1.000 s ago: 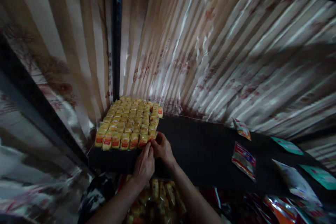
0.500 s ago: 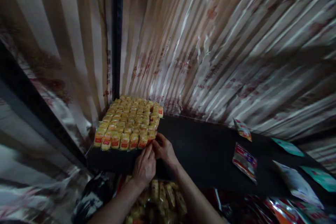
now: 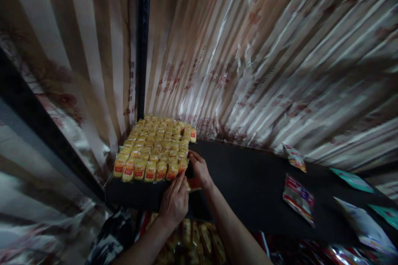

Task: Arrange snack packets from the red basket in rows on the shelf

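Observation:
Small yellow-and-red wrapped snack cakes (image 3: 155, 149) stand packed in rows as a block on the black shelf's left end. My left hand (image 3: 175, 201) is at the block's front right corner, its fingers stretched out and touching the nearest cake. My right hand (image 3: 200, 169) lies along the block's right side with fingers extended against it. Between my hands, partly under the right one, shows a reddish-orange packet (image 3: 194, 184); whether my right hand grips it or it lies on the shelf, I cannot tell.
Several flat snack bags, among them a red-and-silver pouch (image 3: 298, 198) and a white pouch (image 3: 365, 223), lie on the black shelf (image 3: 245, 186) to the right. A dark metal post (image 3: 143, 41) rises behind the cakes. Striped curtain (image 3: 248, 58) hangs around. Wrapped goods (image 3: 199, 242) sit below.
My right hand has moved up along the block's right side, apart from my left hand. The reddish-orange packet shows between them now. The view has shifted slightly.

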A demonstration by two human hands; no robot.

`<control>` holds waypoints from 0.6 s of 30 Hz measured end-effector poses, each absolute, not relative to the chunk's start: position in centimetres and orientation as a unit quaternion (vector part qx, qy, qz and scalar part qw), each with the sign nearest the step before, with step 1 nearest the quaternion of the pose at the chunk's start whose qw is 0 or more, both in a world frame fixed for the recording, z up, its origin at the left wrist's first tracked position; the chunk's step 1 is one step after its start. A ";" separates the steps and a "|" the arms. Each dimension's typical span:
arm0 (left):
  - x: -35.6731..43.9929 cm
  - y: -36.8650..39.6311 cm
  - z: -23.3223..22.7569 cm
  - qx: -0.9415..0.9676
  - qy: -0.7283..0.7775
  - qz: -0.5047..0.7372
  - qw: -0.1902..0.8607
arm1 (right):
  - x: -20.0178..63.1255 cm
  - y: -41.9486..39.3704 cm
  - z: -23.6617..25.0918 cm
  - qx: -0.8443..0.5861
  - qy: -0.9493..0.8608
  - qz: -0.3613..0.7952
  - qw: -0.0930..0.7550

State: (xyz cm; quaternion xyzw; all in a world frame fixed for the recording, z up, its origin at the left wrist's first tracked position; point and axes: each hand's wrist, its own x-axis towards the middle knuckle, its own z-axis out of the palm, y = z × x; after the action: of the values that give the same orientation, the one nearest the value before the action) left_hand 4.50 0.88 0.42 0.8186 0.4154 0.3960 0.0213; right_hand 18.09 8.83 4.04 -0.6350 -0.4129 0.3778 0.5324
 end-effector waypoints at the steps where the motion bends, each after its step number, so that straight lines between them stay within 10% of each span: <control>1: 4.5 0.9 0.3 0.817 0.416 0.398 0.020 | 17.9 8.8 4.2 -0.644 -0.420 0.366 0.525; 18: 4.6 1.0 0.2 0.814 0.419 0.403 0.005 | 16.8 9.7 5.2 -0.640 -0.387 0.406 0.525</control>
State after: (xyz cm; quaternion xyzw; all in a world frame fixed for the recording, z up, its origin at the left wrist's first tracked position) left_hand 4.61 0.96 0.15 0.8139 0.4186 0.4029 0.0054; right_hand 16.79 9.74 5.20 -0.6399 -0.3872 0.4059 0.5252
